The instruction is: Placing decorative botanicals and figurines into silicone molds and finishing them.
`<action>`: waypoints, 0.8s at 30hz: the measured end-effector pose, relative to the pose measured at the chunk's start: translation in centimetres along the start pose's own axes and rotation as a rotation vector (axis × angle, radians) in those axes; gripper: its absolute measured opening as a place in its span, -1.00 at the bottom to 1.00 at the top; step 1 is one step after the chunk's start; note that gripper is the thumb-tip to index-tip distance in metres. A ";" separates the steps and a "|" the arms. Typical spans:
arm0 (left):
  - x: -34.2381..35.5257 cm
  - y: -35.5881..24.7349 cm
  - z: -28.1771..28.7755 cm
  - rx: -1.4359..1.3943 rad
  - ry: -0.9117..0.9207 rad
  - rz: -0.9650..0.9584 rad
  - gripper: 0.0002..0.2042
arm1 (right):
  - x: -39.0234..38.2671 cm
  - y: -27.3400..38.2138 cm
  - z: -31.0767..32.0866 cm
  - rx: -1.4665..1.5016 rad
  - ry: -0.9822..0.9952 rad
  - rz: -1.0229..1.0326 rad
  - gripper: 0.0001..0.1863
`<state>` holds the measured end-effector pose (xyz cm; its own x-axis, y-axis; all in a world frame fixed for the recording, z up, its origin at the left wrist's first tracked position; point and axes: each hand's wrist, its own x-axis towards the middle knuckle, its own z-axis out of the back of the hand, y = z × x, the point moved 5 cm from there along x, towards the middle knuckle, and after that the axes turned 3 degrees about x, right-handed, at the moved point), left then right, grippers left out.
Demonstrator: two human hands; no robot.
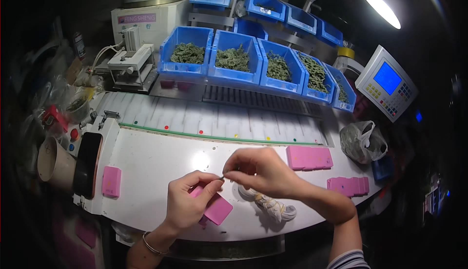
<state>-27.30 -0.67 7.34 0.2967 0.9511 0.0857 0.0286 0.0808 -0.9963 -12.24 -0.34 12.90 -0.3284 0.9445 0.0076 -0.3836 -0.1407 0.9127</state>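
My left hand (184, 200) grips a pink rubber mould (217, 210) just above the front of the white table (161, 171), its thumb and forefinger raised at the top. Between the fingertips of my two hands is a small dark piece (222, 177), too small to make out fully. My right hand (261, 170) is closed in a pinch on that piece, reaching in from the right. Right beneath my right forearm lies a bundled white cloth (275, 207) with yellowish marks. A tiny dark bit (223, 232) rests near the table's front edge.
Blue bins (236, 74) with green pieces stand at the back. More pink moulds (309, 158) lie on the right, one pink mould (111, 181) on the left beside a phone (88, 164). A control panel (387, 83), plastic bag (363, 142) and beige cup (56, 159) flank the table.
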 end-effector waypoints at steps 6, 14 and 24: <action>-0.1 1.6 0.4 -0.186 0.084 0.221 -0.82 | 0.1 0.1 0.6 -0.147 -0.033 0.062 -0.90; -0.8 4.1 -0.4 -0.010 0.200 0.278 -0.64 | 8.1 -0.5 18.4 -0.228 -0.588 0.291 -0.77; -1.8 7.3 -1.3 -0.706 -0.015 0.572 -0.19 | -2.8 -0.8 -3.7 -0.298 -0.130 0.464 -0.81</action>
<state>-26.42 -2.15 -0.05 0.4328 0.7942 -0.4265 0.4603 -0.6015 -0.6530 -14.18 -3.99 10.62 -0.4190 0.7897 0.4482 -0.4579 -0.6100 0.6468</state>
